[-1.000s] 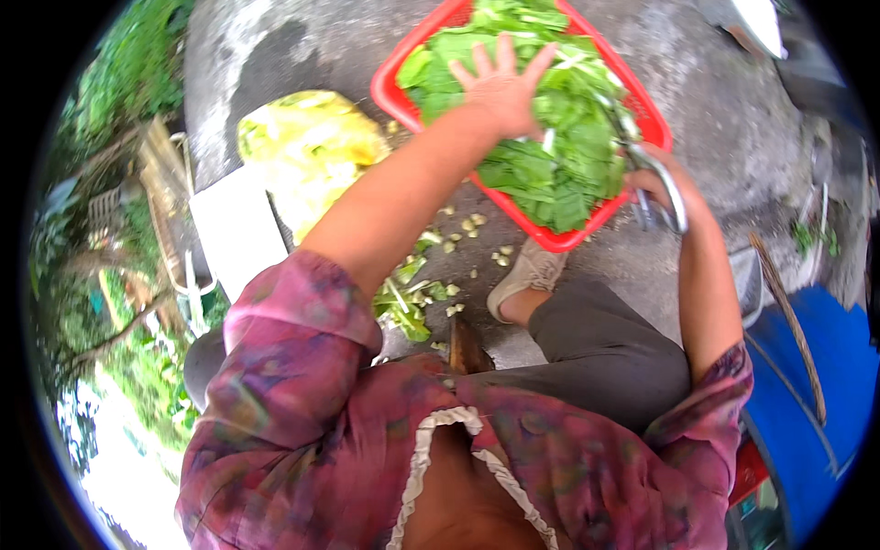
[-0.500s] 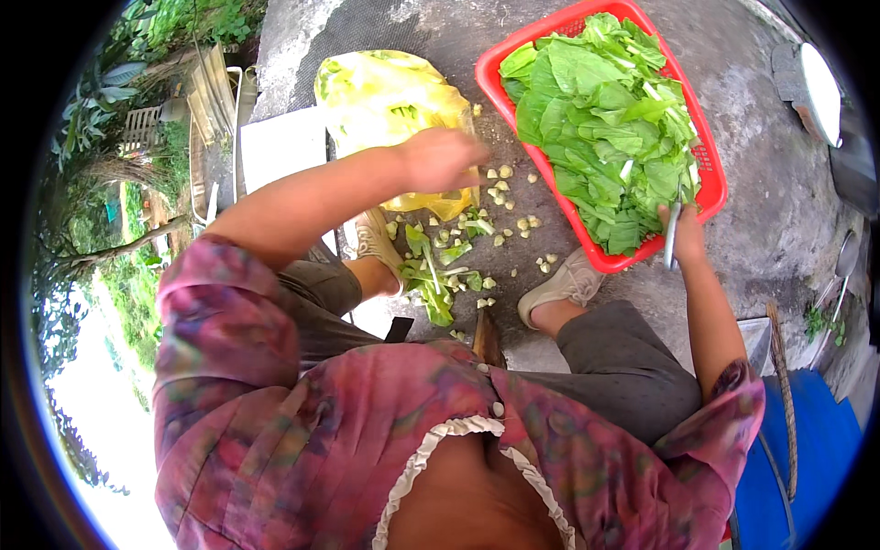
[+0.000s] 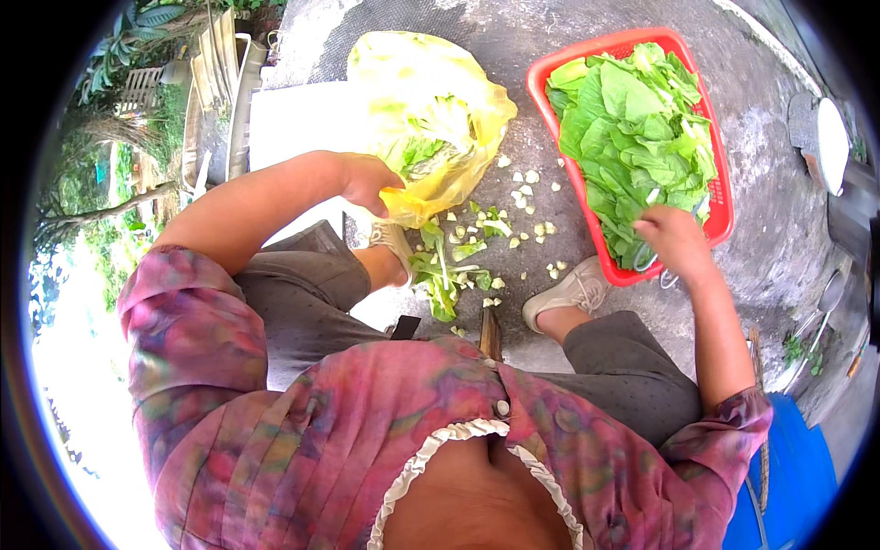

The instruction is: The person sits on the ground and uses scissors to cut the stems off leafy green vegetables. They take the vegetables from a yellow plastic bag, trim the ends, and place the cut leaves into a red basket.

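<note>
My left hand grips the near edge of a yellow plastic bag that lies on the concrete ground with green leaves inside. My right hand rests at the near rim of a red plastic basket heaped with green leaves. It is closed on a small metal tool that shows only partly under the fingers. Between my feet lie trimmed green stalks and several pale cut stem ends.
A white board lies left of the bag. My shoes stand on the concrete beside the trimmings. A blue container is at the lower right and a white round lid at the far right. Plants and wooden planks line the left.
My left hand left the leaves in the red basket, swung left and took hold of the yellow bag. My right hand stayed at the basket's near rim.
</note>
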Motion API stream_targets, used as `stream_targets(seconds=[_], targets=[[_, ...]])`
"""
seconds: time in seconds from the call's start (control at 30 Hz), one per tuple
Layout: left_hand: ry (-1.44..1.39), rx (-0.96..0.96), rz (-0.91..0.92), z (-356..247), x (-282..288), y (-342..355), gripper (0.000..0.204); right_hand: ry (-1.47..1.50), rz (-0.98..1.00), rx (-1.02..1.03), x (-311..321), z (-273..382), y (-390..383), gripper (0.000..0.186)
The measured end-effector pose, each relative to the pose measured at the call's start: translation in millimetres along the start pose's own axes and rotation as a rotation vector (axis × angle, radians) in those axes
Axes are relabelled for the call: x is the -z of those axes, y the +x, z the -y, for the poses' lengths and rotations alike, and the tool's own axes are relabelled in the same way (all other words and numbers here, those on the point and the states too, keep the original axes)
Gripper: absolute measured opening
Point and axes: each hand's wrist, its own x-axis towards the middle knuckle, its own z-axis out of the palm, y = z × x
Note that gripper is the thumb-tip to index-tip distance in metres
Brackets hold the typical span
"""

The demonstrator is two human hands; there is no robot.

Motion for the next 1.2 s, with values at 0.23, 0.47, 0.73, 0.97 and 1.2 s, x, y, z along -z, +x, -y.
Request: stream_targets(seconds=[0.23,0.47,0.73,0.97,1.2], targets=[[-0.227,-0.077,0.084,-15,14,-42,0.068,-0.065,0.020,0.875,-75,165,105,0.029],[-0.222,0.020,0.099,17,-4,-53,0.071,0.285,-0.099,0.460,-86,177,211,0.047],[-0.273,-0.072,0.043,45,-11,-11,0.058,0.936,-0.062,0.089,-77,150,239,0.030],[-0.400,0.134,-0.320,40,19,-20,0.054,0.071,-0.771,0.355,-152,175,243,0.026],[-0.560,0.192,-0.323,30,42,-30,0.081,0.079,-0.233,-0.002,-106,197,218,0.053]])
